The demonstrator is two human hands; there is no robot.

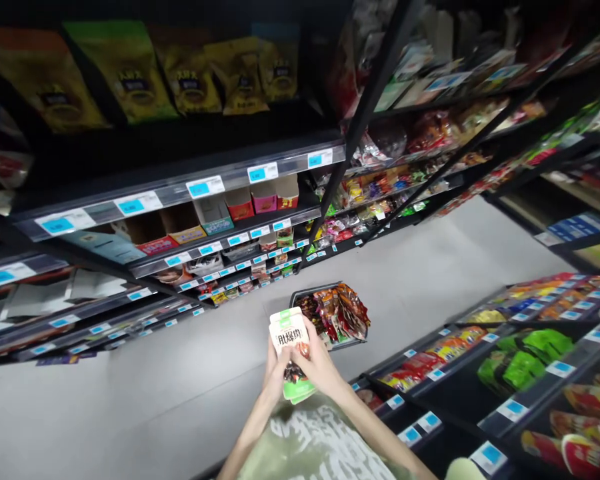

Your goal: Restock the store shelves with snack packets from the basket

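Note:
White and green snack packets (pixel 286 333) with black lettering and a food picture are held in front of my body, one layered on another. My left hand (pixel 276 365) grips them along the left edge. On the right edge, my right hand (pixel 317 363) is closed around the same packets, both thumbs lying over the front. Just beyond my hands a dark basket (pixel 294 298) stands on the floor, filled with red, brown and orange snack packets (pixel 337 310). My hands partly cover its near left corner.
A tall black shelf (pixel 180 150) with price tags runs along the left, holding yellow snack bags (pixel 140 80) and several small open display boxes (pixel 237 207). Lower shelves on the right carry green bags (pixel 525 360) and red cups (pixel 585 453). Grey floor (pixel 180 360) lies between them.

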